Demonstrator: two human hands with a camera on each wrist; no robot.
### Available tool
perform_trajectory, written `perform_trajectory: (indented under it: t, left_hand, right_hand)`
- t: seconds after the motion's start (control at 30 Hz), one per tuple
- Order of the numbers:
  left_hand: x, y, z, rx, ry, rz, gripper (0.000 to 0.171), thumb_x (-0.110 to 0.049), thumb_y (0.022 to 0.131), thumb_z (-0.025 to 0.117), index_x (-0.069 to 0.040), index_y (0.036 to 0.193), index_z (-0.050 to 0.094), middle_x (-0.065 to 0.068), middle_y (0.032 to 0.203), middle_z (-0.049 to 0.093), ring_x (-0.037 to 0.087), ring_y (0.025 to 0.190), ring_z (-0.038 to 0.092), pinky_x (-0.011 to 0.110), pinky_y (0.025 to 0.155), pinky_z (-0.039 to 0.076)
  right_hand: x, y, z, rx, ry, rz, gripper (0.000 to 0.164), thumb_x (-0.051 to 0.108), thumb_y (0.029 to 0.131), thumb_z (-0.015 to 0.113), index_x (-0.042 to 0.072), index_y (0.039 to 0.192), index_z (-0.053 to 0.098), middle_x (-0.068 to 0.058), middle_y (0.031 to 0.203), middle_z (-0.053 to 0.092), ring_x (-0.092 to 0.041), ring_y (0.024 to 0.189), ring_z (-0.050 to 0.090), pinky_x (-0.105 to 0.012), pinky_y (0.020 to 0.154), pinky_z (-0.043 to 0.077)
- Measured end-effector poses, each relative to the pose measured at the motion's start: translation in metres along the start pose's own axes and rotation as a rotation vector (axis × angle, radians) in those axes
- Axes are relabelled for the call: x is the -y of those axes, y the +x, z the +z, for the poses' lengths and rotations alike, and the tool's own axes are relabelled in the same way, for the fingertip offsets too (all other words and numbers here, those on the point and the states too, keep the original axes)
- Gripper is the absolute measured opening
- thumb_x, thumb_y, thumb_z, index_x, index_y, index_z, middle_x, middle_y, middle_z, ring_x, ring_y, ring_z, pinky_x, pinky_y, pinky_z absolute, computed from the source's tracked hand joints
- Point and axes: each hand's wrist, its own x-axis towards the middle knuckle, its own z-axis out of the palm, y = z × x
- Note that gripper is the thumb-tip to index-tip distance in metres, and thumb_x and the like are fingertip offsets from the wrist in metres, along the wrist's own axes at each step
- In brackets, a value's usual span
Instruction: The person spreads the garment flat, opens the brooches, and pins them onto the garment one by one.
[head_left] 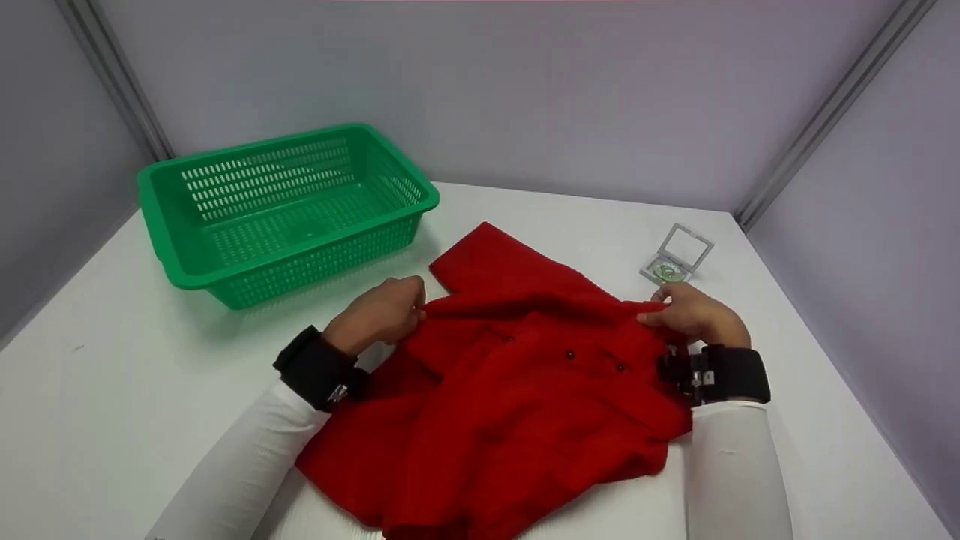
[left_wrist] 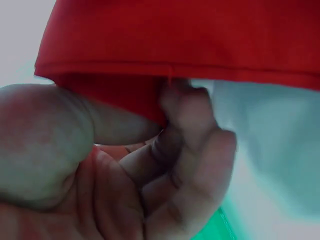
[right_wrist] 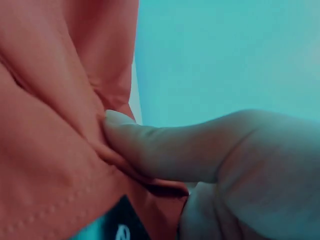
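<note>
A red shirt (head_left: 517, 420) with small dark buttons lies rumpled across the white table, one part reaching toward the back wall. My left hand (head_left: 384, 311) pinches its cloth at the left. In the left wrist view, a stitched hem (left_wrist: 170, 70) runs over the thumb and curled fingers (left_wrist: 200, 165). On the other side, my right hand (head_left: 694, 311) pinches the shirt near its upper right. The right thumb (right_wrist: 165, 147) presses into a fold in the right wrist view, with a dark label (right_wrist: 120, 225) just below. Between both hands the cloth is drawn into a ridge.
A green plastic basket (head_left: 322, 259) with slotted sides stands at the back left. Behind the right hand is a small clear case (head_left: 667, 266), its lid up and a green-and-white round piece inside. Pale walls (head_left: 525, 97) enclose the white table (head_left: 112, 420) at the back and sides.
</note>
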Motion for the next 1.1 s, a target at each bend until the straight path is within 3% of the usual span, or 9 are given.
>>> perform_trajectory:
  t: [0.23,0.4,0.47,0.53,0.67,0.77,0.87,1.0,1.1]
  left_hand:
    - [0.013,0.000,-0.005,0.093,-0.065,-0.057,0.020,-0.020,0.099,0.054,-0.002,0.105,0.058,0.017,0.093,0.066,0.021,0.059,0.064,0.026,0.053,0.049]
    - [0.021,-0.013,-0.017,0.326,-0.085,-0.120,0.053,-0.055,0.095,0.054,-0.005,0.103,0.065,0.011,0.085,0.067,0.022,0.069,0.068,0.031,0.064,0.056]
    - [0.026,-0.020,-0.021,0.401,-0.063,-0.108,0.060,-0.064,0.091,0.054,-0.007,0.103,0.066,0.007,0.082,0.067,0.020,0.073,0.065,0.031,0.068,0.054]
    - [0.032,-0.027,-0.023,0.434,-0.034,-0.066,0.058,-0.064,0.089,0.057,-0.009,0.106,0.066,0.006,0.081,0.067,0.018,0.074,0.063,0.030,0.070,0.051]
    - [0.039,-0.036,-0.020,0.438,0.036,0.043,0.046,-0.052,0.087,0.066,-0.010,0.108,0.066,0.000,0.077,0.065,0.012,0.071,0.056,0.026,0.066,0.044]
    - [0.038,-0.039,-0.010,0.413,0.056,0.096,0.030,-0.041,0.087,0.070,-0.011,0.088,0.067,-0.007,0.065,0.054,0.008,0.063,0.045,0.024,0.059,0.037]
    - [0.036,-0.040,-0.002,0.376,0.038,0.116,0.026,-0.030,0.089,0.070,-0.013,0.073,0.061,-0.008,0.057,0.042,0.008,0.056,0.039,0.023,0.055,0.033]
    - [0.038,-0.041,0.000,0.250,-0.009,0.096,0.017,-0.024,0.093,0.065,-0.010,0.085,0.060,-0.003,0.068,0.050,0.012,0.065,0.046,0.025,0.060,0.038]
    - [0.038,-0.039,-0.002,0.120,-0.033,0.075,0.016,-0.023,0.097,0.059,-0.008,0.103,0.056,0.004,0.081,0.055,0.017,0.075,0.051,0.029,0.068,0.042]
  right_hand:
    - [-0.011,0.000,0.002,0.031,0.036,0.057,0.044,0.026,0.093,0.066,-0.003,0.119,0.046,-0.010,0.096,0.051,-0.018,0.079,0.056,-0.029,0.065,0.054]
    - [-0.008,-0.001,0.004,-0.011,0.008,0.057,0.042,0.027,0.090,0.069,-0.003,0.113,0.051,-0.009,0.094,0.054,-0.021,0.084,0.055,-0.032,0.070,0.053]
    - [-0.003,-0.003,0.004,-0.038,-0.051,0.022,0.047,0.030,0.090,0.068,-0.006,0.116,0.052,-0.016,0.100,0.057,-0.026,0.090,0.056,-0.036,0.074,0.052]
    - [0.005,-0.005,0.002,-0.067,-0.116,-0.027,0.055,0.033,0.092,0.065,-0.009,0.123,0.051,-0.025,0.113,0.058,-0.035,0.100,0.058,-0.044,0.082,0.052]
    - [0.038,-0.016,0.003,-0.120,-0.184,-0.129,0.062,0.039,0.095,0.058,-0.007,0.135,0.047,-0.031,0.135,0.052,-0.045,0.122,0.053,-0.056,0.099,0.045]
    - [0.070,-0.031,0.014,-0.175,-0.182,-0.235,0.055,0.037,0.096,0.058,-0.002,0.134,0.050,-0.026,0.133,0.056,-0.041,0.122,0.055,-0.055,0.101,0.045]
    - [0.098,-0.043,0.039,-0.188,-0.195,-0.389,0.047,0.034,0.095,0.062,0.004,0.131,0.054,-0.019,0.128,0.061,-0.035,0.118,0.059,-0.051,0.100,0.047]
    - [0.116,-0.044,0.081,-0.042,-0.261,-0.554,0.051,0.035,0.092,0.068,0.014,0.136,0.054,-0.004,0.129,0.061,-0.023,0.120,0.056,-0.044,0.105,0.046]
    - [0.113,-0.042,0.104,0.088,-0.304,-0.565,0.061,0.039,0.089,0.070,0.024,0.143,0.047,0.005,0.137,0.053,-0.016,0.126,0.048,-0.042,0.111,0.042]
